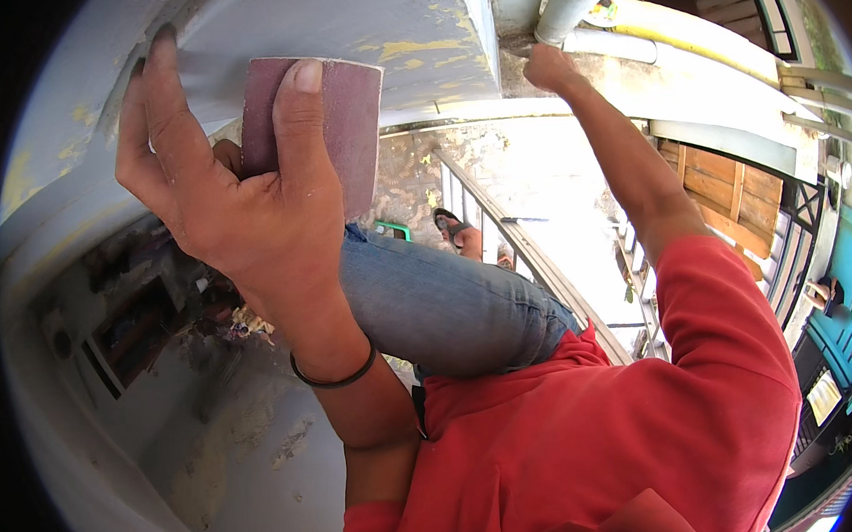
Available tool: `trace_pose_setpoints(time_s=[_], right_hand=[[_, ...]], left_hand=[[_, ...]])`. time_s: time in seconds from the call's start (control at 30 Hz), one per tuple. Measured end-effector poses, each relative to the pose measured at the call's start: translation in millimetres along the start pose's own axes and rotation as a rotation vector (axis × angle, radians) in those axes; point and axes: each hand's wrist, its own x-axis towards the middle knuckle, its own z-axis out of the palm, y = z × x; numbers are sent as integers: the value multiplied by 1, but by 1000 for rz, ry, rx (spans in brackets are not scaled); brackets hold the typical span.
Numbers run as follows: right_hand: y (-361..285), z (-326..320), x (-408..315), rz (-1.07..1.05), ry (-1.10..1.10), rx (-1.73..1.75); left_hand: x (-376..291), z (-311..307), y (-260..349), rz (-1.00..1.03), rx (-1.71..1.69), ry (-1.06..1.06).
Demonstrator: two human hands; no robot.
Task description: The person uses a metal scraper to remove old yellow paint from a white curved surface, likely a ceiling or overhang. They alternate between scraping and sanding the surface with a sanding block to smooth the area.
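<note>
My left hand (249,196) holds a sheet of purplish-red sandpaper (354,132), with the thumb across its face and other fingers partly behind it. The two raised fingers reach close to a light blue-grey painted wall (312,19) with yellow patches where the paint is worn; whether they touch it is unclear. My right hand (551,68) is closed at the end of my outstretched arm, beside a pale upright pipe (575,2) and the wall's corner. Its fingers are mostly hidden, so what it grips cannot be made out.
Below me stands a metal ladder (518,239), with a sandalled foot (456,228) beside its rail. A green plastic object (395,228) lies lower down. A white horizontal pipe (613,45) runs to the right. Wooden boards (729,189) and a turquoise slatted panel (847,302) are farther right.
</note>
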Motion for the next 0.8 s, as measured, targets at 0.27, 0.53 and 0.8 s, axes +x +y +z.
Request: trace_pose_setpoints(time_s=[0.27,0.53,0.8], right_hand=[[-11,37,-8,76,84,114],[-11,57,-55,-135,-97,-24],[3,63,-103,-48,-48,40]], left_hand=[[-1,3,4,6,5,30],[0,1,6,23,30,54],[0,8,-2,92,-72,87]])
